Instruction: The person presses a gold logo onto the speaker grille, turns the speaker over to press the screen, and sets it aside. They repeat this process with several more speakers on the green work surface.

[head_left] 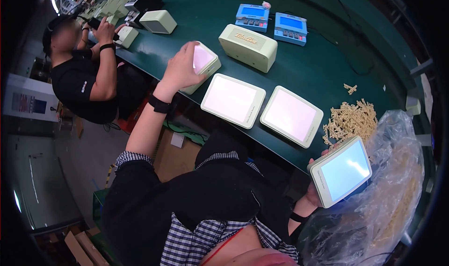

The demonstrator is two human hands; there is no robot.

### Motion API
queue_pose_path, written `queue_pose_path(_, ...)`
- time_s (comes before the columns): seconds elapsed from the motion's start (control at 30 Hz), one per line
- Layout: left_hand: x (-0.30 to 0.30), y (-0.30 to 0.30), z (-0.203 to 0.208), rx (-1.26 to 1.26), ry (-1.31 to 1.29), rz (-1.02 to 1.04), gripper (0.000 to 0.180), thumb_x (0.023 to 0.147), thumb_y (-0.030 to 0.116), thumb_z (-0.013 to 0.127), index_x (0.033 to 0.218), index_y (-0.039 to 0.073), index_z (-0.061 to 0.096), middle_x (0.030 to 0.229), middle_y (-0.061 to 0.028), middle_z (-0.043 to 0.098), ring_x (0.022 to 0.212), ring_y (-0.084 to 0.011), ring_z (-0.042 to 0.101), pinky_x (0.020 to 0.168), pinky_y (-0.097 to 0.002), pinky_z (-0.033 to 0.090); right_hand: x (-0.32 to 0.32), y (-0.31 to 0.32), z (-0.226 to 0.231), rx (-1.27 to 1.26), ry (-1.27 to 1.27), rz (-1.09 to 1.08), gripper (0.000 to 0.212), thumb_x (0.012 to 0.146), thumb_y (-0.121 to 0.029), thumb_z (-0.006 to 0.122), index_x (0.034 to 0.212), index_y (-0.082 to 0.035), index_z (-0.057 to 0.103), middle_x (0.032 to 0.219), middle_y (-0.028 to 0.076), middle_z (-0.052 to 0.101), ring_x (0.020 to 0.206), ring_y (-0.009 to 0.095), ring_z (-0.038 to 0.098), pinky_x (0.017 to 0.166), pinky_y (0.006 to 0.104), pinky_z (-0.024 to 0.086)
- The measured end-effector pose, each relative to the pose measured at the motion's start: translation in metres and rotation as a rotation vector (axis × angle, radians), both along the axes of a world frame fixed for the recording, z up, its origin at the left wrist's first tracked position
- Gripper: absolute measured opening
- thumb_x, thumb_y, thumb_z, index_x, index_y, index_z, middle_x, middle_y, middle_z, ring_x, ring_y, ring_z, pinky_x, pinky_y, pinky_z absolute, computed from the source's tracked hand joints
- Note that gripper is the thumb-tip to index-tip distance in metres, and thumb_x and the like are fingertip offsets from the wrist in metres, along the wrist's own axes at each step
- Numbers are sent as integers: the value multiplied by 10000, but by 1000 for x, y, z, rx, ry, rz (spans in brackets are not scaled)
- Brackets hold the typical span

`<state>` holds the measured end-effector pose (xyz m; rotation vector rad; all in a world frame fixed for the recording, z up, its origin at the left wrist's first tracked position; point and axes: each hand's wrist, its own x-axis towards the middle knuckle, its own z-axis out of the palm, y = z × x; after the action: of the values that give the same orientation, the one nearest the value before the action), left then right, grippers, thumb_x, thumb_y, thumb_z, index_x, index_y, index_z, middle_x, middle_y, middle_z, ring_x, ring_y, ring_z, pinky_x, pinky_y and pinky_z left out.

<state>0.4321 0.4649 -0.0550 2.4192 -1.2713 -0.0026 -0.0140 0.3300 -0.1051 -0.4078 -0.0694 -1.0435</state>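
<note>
My left hand [178,70] is closed over a cream box-shaped device [213,68] at the bench's near edge; its fingers reach round the top and side, and its screen glows pinkish. On the right, my right hand [313,195] grips another cream device [345,171] from beneath and behind, tilted, with a pale blue lit screen facing up; most of those fingers are hidden. Between the hands, two similar devices lie side by side with bright screens, a left one [232,101] and a right one [292,116]. Behind them stands a cream case [248,48] with raised gold lettering.
Two blue units with displays, one [252,17] beside the other [291,29], sit farther back. A heap of small tan pieces [351,120] lies at right, beside a clear plastic bag [397,158]. At left a co-worker [86,74] handles a cream box [126,36]; another box [159,22] stands nearby.
</note>
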Motion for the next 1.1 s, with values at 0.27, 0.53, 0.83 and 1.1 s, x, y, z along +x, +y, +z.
queue_pose_path(0.27,-37,-124,68,110,-617,-619,637,695,91,757,1275,105,493,1255,-115,559,1178,-310,546,931,-449,487,-6,7,2,33,-7,-44,806,941,-621,387,1556,-175,114,1577,225,144,1365,487,312,980,727,356)
queue_pose_path(0.53,-61,-149,49,11,-446,-968,455,685,21,732,1099,89,555,1123,-78,599,1088,-280,579,856,-362,520,-35,12,-12,-125,103,-189,800,931,-632,390,1558,-224,106,1590,181,147,1388,487,273,978,757,321)
queue_pose_path(0.83,-22,-140,11,85,-178,-569,531,751,217,757,1209,76,527,1176,-153,581,1121,-321,575,899,-377,510,-40,18,-16,275,523,-575,878,861,-697,404,1556,-239,124,1590,179,140,1400,510,222,992,794,234)
queue_pose_path(1.1,-90,-210,17,556,-11,-89,1151,637,682,696,1521,95,250,1382,-324,422,1163,-430,568,935,-451,499,-13,10,-20,131,318,-382,920,835,-680,454,1556,-216,122,1593,182,114,1410,516,173,1004,794,199)
